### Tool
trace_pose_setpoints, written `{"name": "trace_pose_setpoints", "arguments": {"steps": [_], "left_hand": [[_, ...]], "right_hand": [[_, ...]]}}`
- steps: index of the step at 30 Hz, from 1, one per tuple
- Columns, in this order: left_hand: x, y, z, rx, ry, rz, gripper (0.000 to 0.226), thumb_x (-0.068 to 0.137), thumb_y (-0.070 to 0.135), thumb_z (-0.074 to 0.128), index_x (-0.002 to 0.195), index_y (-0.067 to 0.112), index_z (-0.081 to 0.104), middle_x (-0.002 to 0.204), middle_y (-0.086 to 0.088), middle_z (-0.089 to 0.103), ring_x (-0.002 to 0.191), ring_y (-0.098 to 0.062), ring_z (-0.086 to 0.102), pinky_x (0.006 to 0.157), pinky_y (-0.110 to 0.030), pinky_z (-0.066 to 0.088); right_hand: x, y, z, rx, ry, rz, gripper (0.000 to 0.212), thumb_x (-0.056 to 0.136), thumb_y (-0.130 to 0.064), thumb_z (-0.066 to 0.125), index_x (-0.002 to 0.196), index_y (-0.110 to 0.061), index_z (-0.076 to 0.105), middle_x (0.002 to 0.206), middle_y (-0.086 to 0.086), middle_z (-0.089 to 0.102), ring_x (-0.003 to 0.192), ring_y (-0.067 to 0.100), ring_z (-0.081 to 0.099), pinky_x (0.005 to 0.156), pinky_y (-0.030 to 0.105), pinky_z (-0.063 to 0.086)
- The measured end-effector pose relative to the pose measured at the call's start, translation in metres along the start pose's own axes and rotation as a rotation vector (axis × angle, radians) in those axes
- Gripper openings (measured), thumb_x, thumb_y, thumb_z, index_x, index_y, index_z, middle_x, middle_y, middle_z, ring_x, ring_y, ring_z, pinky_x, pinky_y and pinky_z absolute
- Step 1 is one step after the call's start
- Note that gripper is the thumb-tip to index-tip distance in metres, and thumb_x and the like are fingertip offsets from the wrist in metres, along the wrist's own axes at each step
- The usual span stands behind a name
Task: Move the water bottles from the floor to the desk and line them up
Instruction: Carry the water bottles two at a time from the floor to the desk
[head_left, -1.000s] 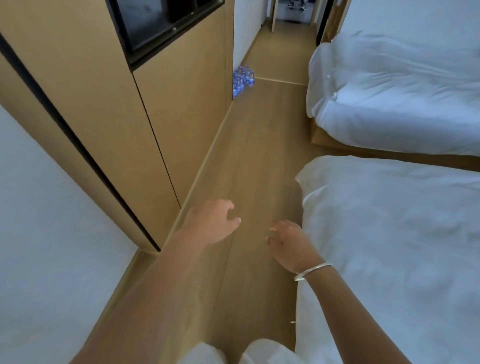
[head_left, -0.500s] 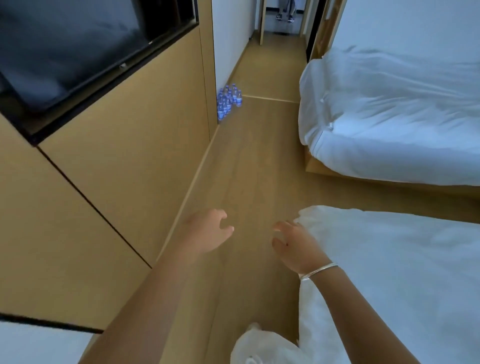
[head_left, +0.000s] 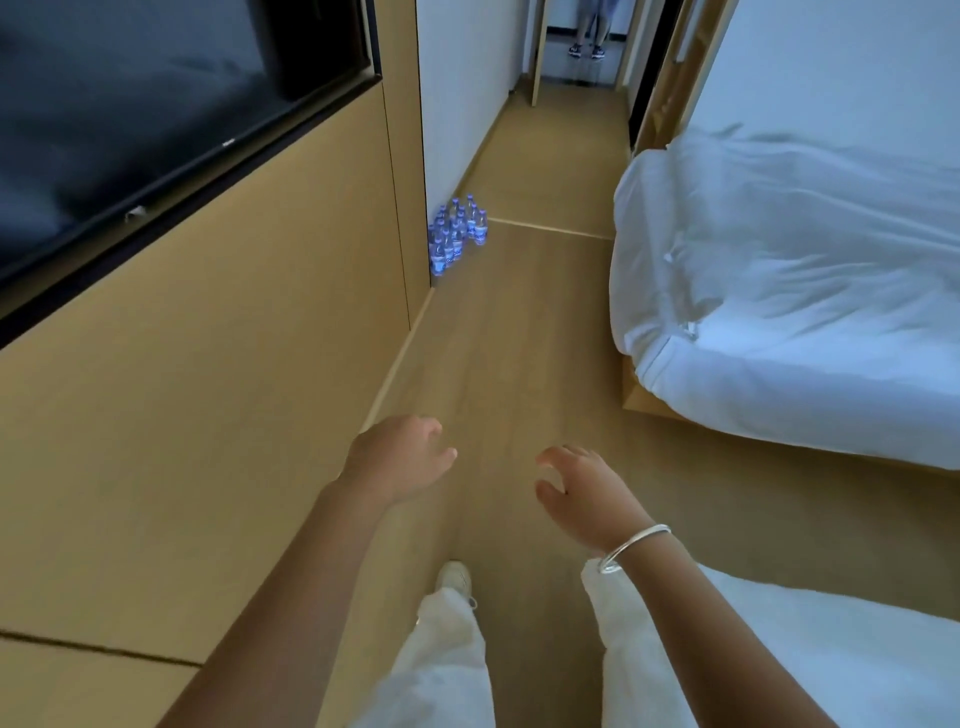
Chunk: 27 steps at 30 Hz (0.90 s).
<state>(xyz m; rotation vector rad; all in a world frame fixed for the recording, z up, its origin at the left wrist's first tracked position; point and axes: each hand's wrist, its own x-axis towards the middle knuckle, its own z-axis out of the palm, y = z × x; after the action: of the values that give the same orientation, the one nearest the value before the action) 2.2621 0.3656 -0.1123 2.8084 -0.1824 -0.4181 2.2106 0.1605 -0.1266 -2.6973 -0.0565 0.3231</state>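
Several small clear water bottles (head_left: 456, 234) with blue labels and caps stand in a cluster on the wooden floor, against the far corner of the wood-panelled wall. My left hand (head_left: 400, 457) and my right hand (head_left: 582, 486) are held out in front of me, well short of the bottles, fingers loosely curled and holding nothing. A silver bangle sits on my right wrist. No desk is in view.
A wood-panelled wall (head_left: 218, 364) with a black TV screen (head_left: 145, 104) runs along the left. Two white beds, one (head_left: 789, 291) at right and one (head_left: 857, 660) at lower right, narrow the floor into an aisle. Another person's feet (head_left: 586, 50) stand in the far doorway.
I have walked forward along the aisle; the bottles look larger and closer. The near bed slid down and right, and my legs and a shoe came into view. Both hands stay empty.
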Motion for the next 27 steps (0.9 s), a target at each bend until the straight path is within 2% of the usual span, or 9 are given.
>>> {"name": "trace_pose_setpoints", "arguments": {"steps": [13, 21, 27], "left_hand": [[0.291, 0.008, -0.092, -0.027, -0.040, 0.041, 0.048, 0.089, 0.046, 0.053, 0.131, 0.022, 0.052, 0.133, 0.002, 0.056, 0.120, -0.019, 0.053, 0.094, -0.030, 0.043], [0.441, 0.027, -0.108, -0.024, -0.115, 0.025, 0.050, 0.091, 0.044, 0.052, 0.134, 0.021, 0.049, 0.135, 0.001, 0.054, 0.120, -0.019, 0.052, 0.095, -0.030, 0.043], [0.584, 0.066, -0.128, -0.047, -0.104, -0.005, 0.048, 0.091, 0.044, 0.052, 0.133, 0.021, 0.050, 0.134, 0.004, 0.054, 0.120, -0.018, 0.052, 0.095, -0.031, 0.043]], "right_hand": [[0.284, 0.019, -0.077, 0.080, 0.010, 0.070, 0.034, 0.093, -0.026, 0.048, 0.125, -0.017, 0.053, 0.122, 0.002, 0.056, 0.114, 0.020, 0.050, 0.096, 0.029, 0.040], [0.430, 0.070, -0.113, 0.099, -0.016, 0.092, 0.034, 0.092, -0.025, 0.049, 0.124, -0.014, 0.054, 0.123, 0.003, 0.057, 0.115, 0.021, 0.051, 0.097, 0.030, 0.040], [0.567, 0.121, -0.158, 0.101, -0.019, 0.055, 0.033, 0.092, -0.024, 0.050, 0.123, -0.014, 0.055, 0.121, 0.004, 0.057, 0.115, 0.021, 0.051, 0.096, 0.029, 0.040]]}}
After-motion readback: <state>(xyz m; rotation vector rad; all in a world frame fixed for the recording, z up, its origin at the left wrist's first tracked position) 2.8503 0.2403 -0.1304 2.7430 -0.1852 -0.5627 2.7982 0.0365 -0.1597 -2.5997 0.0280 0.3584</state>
